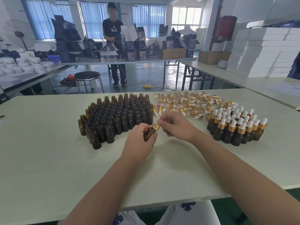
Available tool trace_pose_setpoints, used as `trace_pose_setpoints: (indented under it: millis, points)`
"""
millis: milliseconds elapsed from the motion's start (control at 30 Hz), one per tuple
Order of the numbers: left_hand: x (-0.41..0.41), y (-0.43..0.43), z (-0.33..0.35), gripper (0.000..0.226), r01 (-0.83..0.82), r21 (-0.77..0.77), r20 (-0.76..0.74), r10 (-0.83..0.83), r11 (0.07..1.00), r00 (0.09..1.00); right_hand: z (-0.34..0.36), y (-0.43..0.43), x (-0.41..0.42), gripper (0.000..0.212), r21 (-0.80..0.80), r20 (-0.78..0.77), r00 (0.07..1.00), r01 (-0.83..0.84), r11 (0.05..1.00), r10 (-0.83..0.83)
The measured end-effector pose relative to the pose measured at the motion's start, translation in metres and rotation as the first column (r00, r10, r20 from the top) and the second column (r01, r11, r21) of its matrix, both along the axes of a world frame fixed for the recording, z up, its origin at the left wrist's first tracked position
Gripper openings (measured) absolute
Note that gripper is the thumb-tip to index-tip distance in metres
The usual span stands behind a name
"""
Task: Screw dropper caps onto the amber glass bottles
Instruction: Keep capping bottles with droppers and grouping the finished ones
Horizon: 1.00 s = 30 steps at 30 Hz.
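Observation:
My left hand (140, 140) grips a small amber glass bottle (149, 133), tilted with its neck pointing up and right. A gold dropper cap (156, 127) sits on that neck, and the fingers of my right hand (174, 125) pinch it; the cap's bulb is hidden by those fingers. Several uncapped amber bottles (116, 116) stand packed together just behind my left hand. A loose heap of gold-and-white dropper caps (186, 103) lies behind my right hand. Several capped bottles (238, 127) stand in a cluster to the right.
The work goes on over a pale table (48, 143) whose front edge runs near my lap. Beyond it a person stands at a far table with dark boxes (113, 46). A round stool (87, 78) stands on the floor, and white boxes (263, 51) are stacked at right.

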<state>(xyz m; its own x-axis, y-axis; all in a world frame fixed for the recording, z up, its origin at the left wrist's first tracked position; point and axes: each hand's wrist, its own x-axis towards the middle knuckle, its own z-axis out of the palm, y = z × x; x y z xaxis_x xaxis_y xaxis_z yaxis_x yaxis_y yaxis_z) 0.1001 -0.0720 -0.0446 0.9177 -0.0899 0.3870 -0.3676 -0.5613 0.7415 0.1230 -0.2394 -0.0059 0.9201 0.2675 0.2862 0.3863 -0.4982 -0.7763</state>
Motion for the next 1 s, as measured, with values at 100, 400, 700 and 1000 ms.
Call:
trace_pose_setpoints:
  millis: [100, 400, 700, 1000]
  points:
    - [0.001, 0.000, 0.000, 0.027, -0.013, -0.050, -0.024, 0.011, 0.999, 1.000, 0.019, -0.003, 0.001, 0.016, -0.211, 0.069, 0.997, -0.011, 0.977, 0.026]
    - [-0.002, 0.000, 0.002, 0.030, -0.031, 0.044, -0.063, 0.034, 0.999, 0.997, 0.084, -0.053, -0.011, 0.015, -0.667, 0.173, 0.984, 0.093, 0.739, 0.032]
    - [-0.003, 0.000, 0.002, 0.019, -0.008, 0.114, -0.061, 0.015, 0.993, 0.998, 0.106, -0.105, -0.042, 0.016, -0.872, 0.088, 0.995, 0.098, 0.480, -0.044]
    - [-0.001, 0.000, 0.001, 0.010, 0.012, 0.131, -0.054, -0.005, 0.991, 0.999, 0.094, -0.132, -0.048, 0.017, -0.924, -0.012, 0.991, 0.041, 0.381, -0.135]
